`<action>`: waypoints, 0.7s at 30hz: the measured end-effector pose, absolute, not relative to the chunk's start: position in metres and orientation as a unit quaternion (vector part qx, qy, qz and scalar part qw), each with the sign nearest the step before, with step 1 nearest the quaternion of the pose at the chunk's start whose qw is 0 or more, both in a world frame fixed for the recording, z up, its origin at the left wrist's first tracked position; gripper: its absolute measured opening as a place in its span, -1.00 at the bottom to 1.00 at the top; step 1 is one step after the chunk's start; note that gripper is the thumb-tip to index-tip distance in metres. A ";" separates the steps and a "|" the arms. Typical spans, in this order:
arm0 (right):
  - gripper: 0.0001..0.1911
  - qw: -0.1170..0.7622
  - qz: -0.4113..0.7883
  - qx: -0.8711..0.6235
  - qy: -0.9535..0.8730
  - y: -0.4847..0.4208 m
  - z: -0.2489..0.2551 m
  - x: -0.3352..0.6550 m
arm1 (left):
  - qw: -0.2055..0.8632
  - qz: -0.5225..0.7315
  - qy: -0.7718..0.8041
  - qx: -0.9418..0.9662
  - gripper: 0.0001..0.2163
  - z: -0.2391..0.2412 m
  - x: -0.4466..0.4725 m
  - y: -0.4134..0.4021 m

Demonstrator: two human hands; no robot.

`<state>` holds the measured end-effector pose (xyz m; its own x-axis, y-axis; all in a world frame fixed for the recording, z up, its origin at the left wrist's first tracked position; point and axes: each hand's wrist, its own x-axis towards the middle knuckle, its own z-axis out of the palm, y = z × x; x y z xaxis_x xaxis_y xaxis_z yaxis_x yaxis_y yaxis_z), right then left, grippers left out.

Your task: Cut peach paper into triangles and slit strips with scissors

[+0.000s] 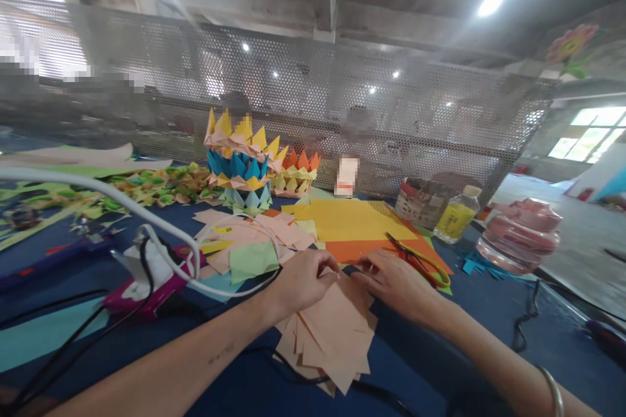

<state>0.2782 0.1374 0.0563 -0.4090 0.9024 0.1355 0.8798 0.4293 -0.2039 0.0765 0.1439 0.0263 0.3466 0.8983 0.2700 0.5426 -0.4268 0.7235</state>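
My left hand [303, 280] and my right hand [394, 280] meet over a stack of peach paper squares [332, 339] on the blue table [430, 365]. Both hands pinch the far edge of the top peach square, fingers curled together. Scissors with orange and yellow handles [420, 260] lie just beyond my right hand on orange and yellow sheets [357, 225]. Loose peach and green paper pieces [244, 244] lie beyond my left hand.
A pink and white glue gun [151, 277] with cables lies at the left. Folded paper crowns [242, 163] stand at the back, before a perforated metal screen. A yellow liquid bottle [456, 215], a basket [420, 202] and a pink jar [521, 234] stand at the right.
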 end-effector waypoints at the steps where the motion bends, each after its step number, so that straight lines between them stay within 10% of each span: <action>1: -0.62 0.117 0.058 -0.523 -0.842 0.134 0.055 0.275 | 0.267 0.334 0.462 0.777 -0.83 0.027 0.077 0.143; 7: -0.36 0.099 0.062 -0.532 -0.839 0.121 0.047 0.265 | 0.253 0.322 0.461 0.787 -0.81 0.030 0.077 0.140; 21: -0.78 0.110 0.091 -0.535 -0.833 0.244 0.076 0.237 | 0.204 0.294 0.442 0.822 -0.80 0.021 0.084 0.133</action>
